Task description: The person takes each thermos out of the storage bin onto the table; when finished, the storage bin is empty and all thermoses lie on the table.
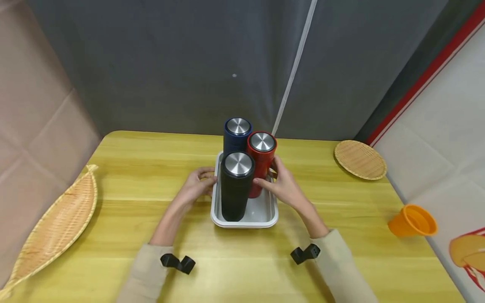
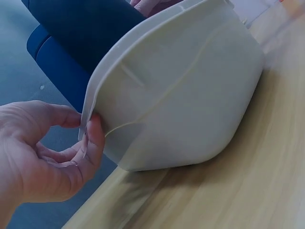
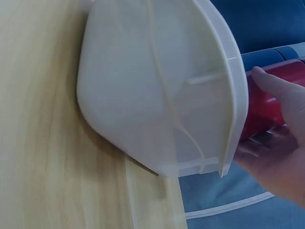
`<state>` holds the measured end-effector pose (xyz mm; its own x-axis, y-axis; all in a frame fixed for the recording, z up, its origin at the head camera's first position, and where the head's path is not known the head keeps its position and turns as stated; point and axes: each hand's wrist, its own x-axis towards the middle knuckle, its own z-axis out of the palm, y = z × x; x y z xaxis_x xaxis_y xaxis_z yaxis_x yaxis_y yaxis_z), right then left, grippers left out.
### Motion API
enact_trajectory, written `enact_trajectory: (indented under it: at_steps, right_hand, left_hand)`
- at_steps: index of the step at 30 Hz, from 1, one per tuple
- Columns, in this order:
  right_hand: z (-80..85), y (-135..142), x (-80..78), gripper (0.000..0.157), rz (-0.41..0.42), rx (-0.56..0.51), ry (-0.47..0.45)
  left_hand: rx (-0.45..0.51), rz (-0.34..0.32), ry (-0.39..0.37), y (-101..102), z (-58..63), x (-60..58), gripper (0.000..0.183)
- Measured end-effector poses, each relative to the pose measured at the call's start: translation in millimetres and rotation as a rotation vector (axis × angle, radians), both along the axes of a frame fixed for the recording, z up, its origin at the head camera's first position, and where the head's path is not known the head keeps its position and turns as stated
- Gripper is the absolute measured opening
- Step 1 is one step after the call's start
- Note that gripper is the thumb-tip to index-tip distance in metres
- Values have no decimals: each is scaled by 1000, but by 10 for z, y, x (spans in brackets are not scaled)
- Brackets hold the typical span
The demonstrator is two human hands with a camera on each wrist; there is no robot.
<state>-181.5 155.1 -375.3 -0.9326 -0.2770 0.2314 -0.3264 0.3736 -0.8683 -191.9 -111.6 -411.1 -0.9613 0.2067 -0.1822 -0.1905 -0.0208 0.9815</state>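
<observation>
A white plastic bin stands on the wooden table with three flasks upright in it. The black flask is nearest the person, the blue flask at the back, and the red flask on the right. My left hand pinches the bin's left rim between thumb and fingers, clearly seen in the left wrist view. Above the opposite rim, my right hand grips the red flask, thumb on the near side and fingers round the far side. The flasks' lower parts are partly hidden by the bin.
A leaf-shaped woven basket lies at the table's left edge. On the right are a round woven tray and an orange cup. A dark grey curtain hangs behind the table.
</observation>
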Motion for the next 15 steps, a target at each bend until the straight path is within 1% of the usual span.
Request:
enact_trajectory:
  at_steps: [7, 10, 11, 15]
  right_hand:
    - [1, -30, -28, 69, -48, 5, 38]
    - [0, -31, -31, 67, -62, -13, 32]
    - [36, -42, -9, 67, -66, -21, 26]
    - [29, -36, -2, 67, -83, -57, 10]
  left_hand:
    - [22, 4, -5, -20, 18, 15, 44]
    - [27, 13, -9, -18, 14, 30, 44]
    - [27, 17, -10, -17, 10, 34, 43]
    - [18, 25, -20, -11, -1, 36, 43]
